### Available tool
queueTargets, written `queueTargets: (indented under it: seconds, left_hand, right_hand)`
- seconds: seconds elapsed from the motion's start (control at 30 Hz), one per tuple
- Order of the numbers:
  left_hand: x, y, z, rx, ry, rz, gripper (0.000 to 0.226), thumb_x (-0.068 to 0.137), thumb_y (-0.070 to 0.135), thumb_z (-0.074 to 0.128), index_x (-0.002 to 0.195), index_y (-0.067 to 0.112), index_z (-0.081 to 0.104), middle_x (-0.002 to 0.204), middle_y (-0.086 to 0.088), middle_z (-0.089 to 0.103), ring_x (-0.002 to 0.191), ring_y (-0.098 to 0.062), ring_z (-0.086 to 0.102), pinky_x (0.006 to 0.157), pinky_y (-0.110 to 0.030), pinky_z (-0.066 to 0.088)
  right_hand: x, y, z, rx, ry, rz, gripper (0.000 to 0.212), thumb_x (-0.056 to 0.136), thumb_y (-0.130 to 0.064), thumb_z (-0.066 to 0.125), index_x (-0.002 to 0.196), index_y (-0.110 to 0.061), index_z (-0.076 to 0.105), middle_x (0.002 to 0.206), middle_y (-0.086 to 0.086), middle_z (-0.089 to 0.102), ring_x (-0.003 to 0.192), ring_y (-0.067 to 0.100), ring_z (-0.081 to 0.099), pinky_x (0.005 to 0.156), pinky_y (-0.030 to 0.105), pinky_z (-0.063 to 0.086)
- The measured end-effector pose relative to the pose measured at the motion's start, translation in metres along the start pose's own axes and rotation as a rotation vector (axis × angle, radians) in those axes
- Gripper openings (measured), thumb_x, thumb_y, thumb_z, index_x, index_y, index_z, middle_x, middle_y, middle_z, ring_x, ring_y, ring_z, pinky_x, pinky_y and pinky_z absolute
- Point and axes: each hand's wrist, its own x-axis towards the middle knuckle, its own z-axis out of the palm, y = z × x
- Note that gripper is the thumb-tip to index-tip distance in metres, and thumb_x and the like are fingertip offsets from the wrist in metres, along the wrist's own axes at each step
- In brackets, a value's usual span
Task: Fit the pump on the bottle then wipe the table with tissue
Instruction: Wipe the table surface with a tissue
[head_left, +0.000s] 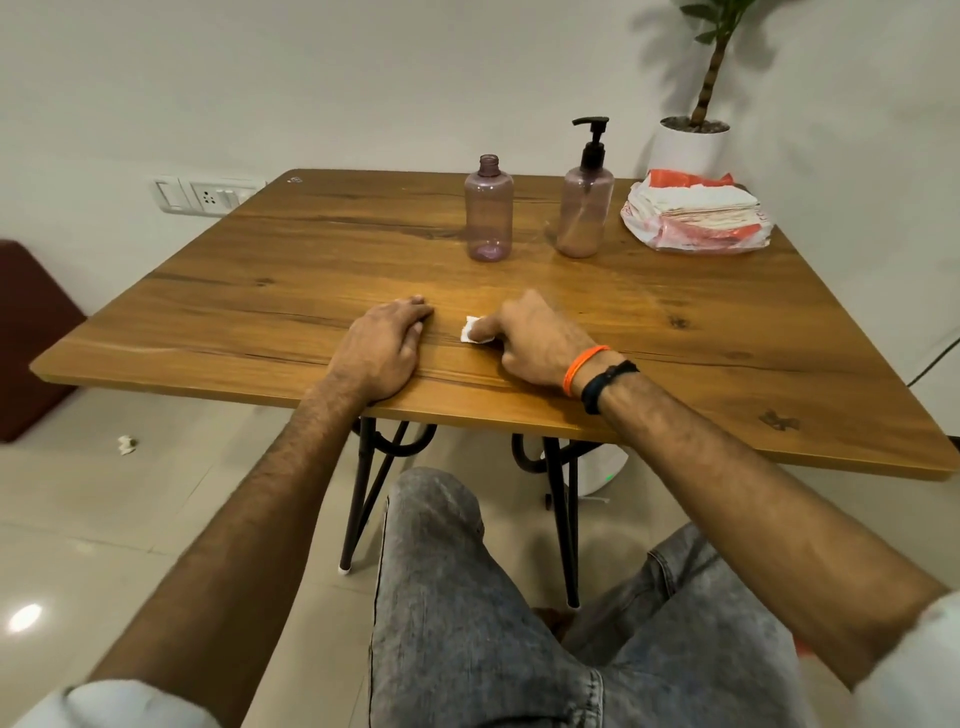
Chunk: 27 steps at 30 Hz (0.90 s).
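While my right hand (524, 338) presses a small wad of tissue (471, 330) under pinched fingers near the front edge, my left hand (387, 345) lies flat and empty beside it, steadying me on the surface (291, 260). Soft and flimsy, the tissue probably tears if dragged hard, so I would keep it bunched beneath my fingertips. Farther back stands the bottle (585, 213) with its pump (593, 140) seated, beside a capless bottle (489, 210) and a tissue packet (696, 213)

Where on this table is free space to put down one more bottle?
The left half of the table, left of the open bottle, is bare, and the right front corner. Crowded: the far right, with the pump bottle and tissue pack, and the front middle, with both hands.
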Motion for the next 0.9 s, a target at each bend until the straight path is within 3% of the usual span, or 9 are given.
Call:
queueTargets:
  seconds: [0.2, 0.33, 0.4, 0.47, 0.57, 0.63, 0.7, 0.9]
  left_hand:
    - [0.0, 0.0, 0.002, 0.003, 0.013, -0.003, 0.042, 0.102, 0.024, 0.04, 0.143, 0.018, 0.048, 0.153, 0.0, 0.042, 0.142, -0.02, 0.035, 0.119, -0.04, 0.024]
    - [0.0, -0.002, 0.005, 0.005, 0.028, 0.001, 0.042, 0.102, 0.024, 0.04, 0.142, 0.018, 0.05, 0.153, 0.0, 0.043, 0.142, -0.02, 0.036, 0.118, -0.041, 0.025]
    - [0.0, -0.004, 0.005, -0.003, 0.018, 0.004, 0.042, 0.102, 0.025, 0.04, 0.142, 0.019, 0.049, 0.153, 0.0, 0.042, 0.143, -0.02, 0.035, 0.119, -0.043, 0.024]
    - [0.0, -0.004, 0.005, -0.007, 0.015, 0.007, 0.042, 0.102, 0.026, 0.04, 0.143, 0.02, 0.048, 0.153, 0.001, 0.042, 0.143, -0.02, 0.034, 0.119, -0.044, 0.024]
    - [0.0, -0.005, 0.005, -0.001, 0.016, 0.0, 0.042, 0.102, 0.027, 0.04, 0.143, 0.021, 0.048, 0.153, 0.001, 0.042, 0.143, -0.02, 0.034, 0.119, -0.044, 0.024]
    - [0.0, -0.003, 0.005, 0.003, 0.017, -0.003, 0.042, 0.102, 0.027, 0.04, 0.142, 0.02, 0.048, 0.153, 0.001, 0.042, 0.143, -0.02, 0.035, 0.119, -0.044, 0.025]
    - [0.0, -0.003, 0.005, 0.008, 0.018, -0.004, 0.042, 0.102, 0.026, 0.04, 0.143, 0.02, 0.048, 0.153, 0.001, 0.042, 0.142, -0.02, 0.035, 0.119, -0.044, 0.025]
    - [-0.001, 0.0, 0.005, 0.015, 0.023, 0.0, 0.042, 0.101, 0.024, 0.041, 0.142, 0.018, 0.049, 0.152, -0.001, 0.043, 0.141, -0.022, 0.037, 0.118, -0.042, 0.026]
  right_hand:
    - [-0.041, -0.011, 0.007, 0.052, -0.032, -0.235, 0.05, 0.087, 0.001, 0.058, 0.129, -0.026, 0.062, 0.139, -0.007, 0.058, 0.135, 0.012, 0.048, 0.117, 0.035, 0.035]
    - [-0.076, -0.006, 0.006, 0.087, -0.063, -0.423, 0.059, 0.075, 0.012, 0.054, 0.122, -0.02, 0.069, 0.132, -0.004, 0.063, 0.126, 0.005, 0.056, 0.11, 0.023, 0.041]
    - [-0.086, 0.002, -0.001, 0.162, -0.13, -0.447, 0.06, 0.069, 0.014, 0.05, 0.115, -0.016, 0.073, 0.124, -0.004, 0.068, 0.121, 0.002, 0.059, 0.105, 0.024, 0.047]
    - [-0.089, 0.011, -0.01, 0.322, -0.144, -0.39, 0.053, 0.072, 0.011, 0.05, 0.111, -0.015, 0.075, 0.117, -0.004, 0.071, 0.116, 0.001, 0.062, 0.1, 0.027, 0.052]
    - [-0.078, 0.026, -0.02, 0.516, 0.024, -0.212, 0.039, 0.085, 0.005, 0.055, 0.111, -0.018, 0.074, 0.116, -0.005, 0.072, 0.113, 0.011, 0.066, 0.095, 0.036, 0.056]
    - [-0.063, 0.03, -0.021, 0.483, 0.154, -0.099, 0.039, 0.087, 0.006, 0.057, 0.112, -0.019, 0.072, 0.118, -0.005, 0.071, 0.114, 0.01, 0.063, 0.097, 0.037, 0.055]
    - [-0.049, 0.026, -0.019, 0.367, 0.215, -0.034, 0.041, 0.088, 0.006, 0.055, 0.116, -0.02, 0.071, 0.123, -0.005, 0.069, 0.118, 0.005, 0.058, 0.105, 0.03, 0.048]
    - [-0.039, 0.009, -0.007, 0.102, -0.044, -0.069, 0.047, 0.09, 0.002, 0.054, 0.13, -0.024, 0.062, 0.14, 0.0, 0.057, 0.133, 0.018, 0.049, 0.114, 0.038, 0.039]
